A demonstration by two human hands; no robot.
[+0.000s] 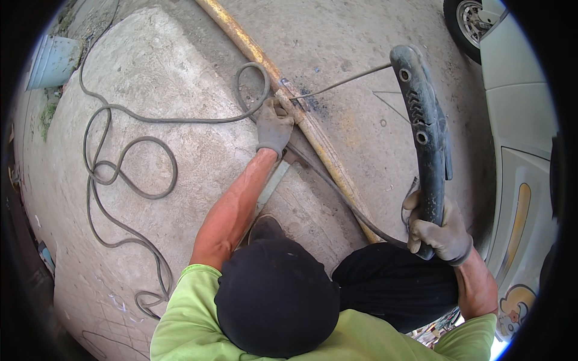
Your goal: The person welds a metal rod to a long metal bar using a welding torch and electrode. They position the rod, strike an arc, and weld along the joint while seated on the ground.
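Note:
My right hand [442, 231], in a grey glove, is closed round the lower end of a black electrode holder [418, 99]. From the holder's top a thin welding rod [346, 81] reaches left, its far end at a rusty yellow metal pipe [325, 144]. Beside the dark, scorched-looking joint [295, 96], my left hand [275, 125], gloved as well, has its fingers curled against the pipe's near edge; their tips are partly hidden. A dark cable [355, 210] passes under the pipe and runs to my right hand.
Loops of cable [174, 120] lie over the pale concrete slab [162, 66] at left. A flat metal strip [272, 188] lies by my left forearm. The far left has a light blue bucket [54, 62]. A white vehicle [518, 114] with a wheel [468, 24] stands close at right.

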